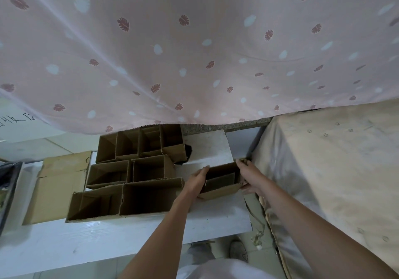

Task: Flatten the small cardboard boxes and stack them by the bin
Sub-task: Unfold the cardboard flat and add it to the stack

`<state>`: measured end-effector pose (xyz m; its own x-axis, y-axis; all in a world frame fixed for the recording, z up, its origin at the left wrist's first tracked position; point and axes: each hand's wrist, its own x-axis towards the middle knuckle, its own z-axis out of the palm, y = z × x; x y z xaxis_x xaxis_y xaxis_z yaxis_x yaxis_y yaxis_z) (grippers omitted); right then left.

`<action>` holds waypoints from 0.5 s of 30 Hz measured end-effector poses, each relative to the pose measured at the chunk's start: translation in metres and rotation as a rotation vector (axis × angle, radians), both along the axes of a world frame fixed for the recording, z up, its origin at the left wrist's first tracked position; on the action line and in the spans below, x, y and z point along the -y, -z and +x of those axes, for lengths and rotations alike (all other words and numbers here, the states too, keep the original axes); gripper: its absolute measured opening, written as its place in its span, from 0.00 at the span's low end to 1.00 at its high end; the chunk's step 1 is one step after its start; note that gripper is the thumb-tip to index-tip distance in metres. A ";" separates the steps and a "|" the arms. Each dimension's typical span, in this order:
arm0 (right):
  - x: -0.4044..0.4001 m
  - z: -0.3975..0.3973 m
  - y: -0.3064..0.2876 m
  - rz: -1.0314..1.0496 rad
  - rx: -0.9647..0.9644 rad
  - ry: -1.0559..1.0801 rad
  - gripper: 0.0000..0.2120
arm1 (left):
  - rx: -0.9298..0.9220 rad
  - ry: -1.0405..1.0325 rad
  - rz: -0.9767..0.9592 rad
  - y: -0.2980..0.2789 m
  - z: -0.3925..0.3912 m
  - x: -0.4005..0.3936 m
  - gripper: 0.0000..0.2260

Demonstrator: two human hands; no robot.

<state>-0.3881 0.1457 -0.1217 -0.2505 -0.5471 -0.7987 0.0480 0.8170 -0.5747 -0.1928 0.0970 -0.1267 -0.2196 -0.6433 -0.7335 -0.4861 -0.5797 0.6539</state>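
Cardboard, brown, corrugated: one small open box (222, 181), standing on the white board (129, 235) near its right edge, just beside the covered furniture (323, 171); mouth turned up toward the camera, inner flap visible

Left hand (197, 180): laid against the box's left wall, fingers fairly straight and close together, tips at the upper left corner; pressing or steadying, not plainly curled round it

Right hand (248, 175): on the box's right wall, fingertips at the upper right corner, thumb under the lower right edge; appears to pinch that wall

Governing relation: box sits directly between the two hands, long axis running left to right from palm to palm; both hands equally near. Judged: flattening calls for pushing opposite corners so the walls shear flat

Remaining stock: cluster of open boxes (133, 171) to the left, still erect, apart from the held one

Flattened piece (56, 186): lies at the far left, beside a dark bin edge (8, 188); identity of that edge uncertain

Backdrop: pink leaf-print curtain (194, 41)
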 end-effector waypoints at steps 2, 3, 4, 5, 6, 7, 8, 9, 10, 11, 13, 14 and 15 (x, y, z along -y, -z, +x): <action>0.002 0.000 -0.002 -0.007 0.059 0.061 0.31 | 0.003 -0.077 0.052 -0.003 -0.004 0.002 0.19; 0.002 -0.001 -0.002 -0.014 0.064 0.084 0.31 | -0.012 -0.117 0.061 -0.004 -0.006 0.004 0.17; 0.003 -0.001 -0.002 -0.021 0.069 0.116 0.31 | -0.037 -0.162 0.076 -0.005 -0.007 0.006 0.16; 0.004 -0.003 0.000 -0.030 0.086 0.162 0.30 | -0.060 -0.206 0.101 -0.008 -0.008 0.008 0.16; 0.005 -0.005 0.001 -0.037 0.116 0.222 0.27 | -0.071 -0.229 0.123 -0.011 -0.008 0.009 0.15; 0.006 -0.007 0.002 -0.046 0.153 0.293 0.23 | -0.066 -0.224 0.123 -0.011 -0.007 0.009 0.13; 0.006 -0.009 0.002 -0.066 0.187 0.369 0.18 | -0.042 -0.179 0.098 -0.010 -0.006 0.010 0.11; 0.006 -0.011 0.003 -0.099 0.206 0.438 0.13 | -0.008 -0.120 0.052 -0.007 -0.004 0.012 0.09; 0.007 -0.012 0.003 -0.136 0.204 0.493 0.09 | 0.025 -0.077 0.004 -0.005 -0.003 0.013 0.09; 0.007 -0.014 0.004 -0.165 0.193 0.537 0.10 | 0.066 -0.034 -0.028 -0.004 -0.003 0.014 0.14; 0.006 -0.017 0.006 -0.186 0.213 0.597 0.14 | 0.142 0.020 -0.044 -0.003 -0.003 0.014 0.31; 0.006 -0.020 0.008 -0.170 0.244 0.618 0.15 | 0.164 0.015 -0.043 -0.004 -0.004 0.014 0.37; 0.006 -0.023 0.009 -0.140 0.275 0.636 0.15 | 0.168 0.003 -0.042 -0.004 -0.005 0.014 0.39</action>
